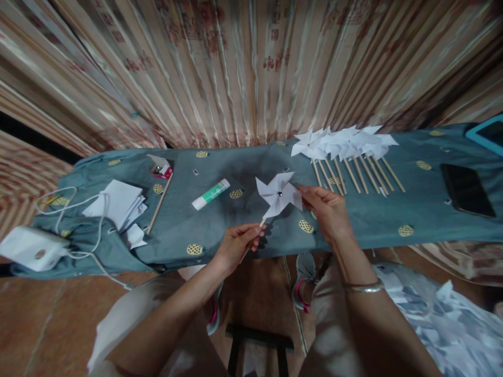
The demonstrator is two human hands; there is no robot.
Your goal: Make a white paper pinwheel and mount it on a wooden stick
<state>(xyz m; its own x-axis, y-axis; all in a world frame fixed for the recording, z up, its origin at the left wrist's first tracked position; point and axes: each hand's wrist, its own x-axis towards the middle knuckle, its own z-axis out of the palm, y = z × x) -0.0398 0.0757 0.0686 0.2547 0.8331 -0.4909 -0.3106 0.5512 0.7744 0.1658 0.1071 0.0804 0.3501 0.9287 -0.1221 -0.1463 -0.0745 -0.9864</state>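
A white paper pinwheel (275,201) with a shiny round pin at its centre is held up over the cloth-covered table. My left hand (241,240) is closed around its thin wooden stick, just below the paper blades. At the blades' right edge is my right hand (324,207), its thumb and fingers pinched on or against a blade tip. A glue stick (211,194) with a green label lies to the left of the pinwheel. Several finished pinwheels (346,142) lie overlapped at the back right, sticks pointing toward me.
At left are stacked paper sheets (118,203), a loose wooden stick (160,204), a small red box (161,167) of pins and a white corded device (33,248). A black phone (467,189) lies at right. A bag of white paper pieces (451,319) sits below the table.
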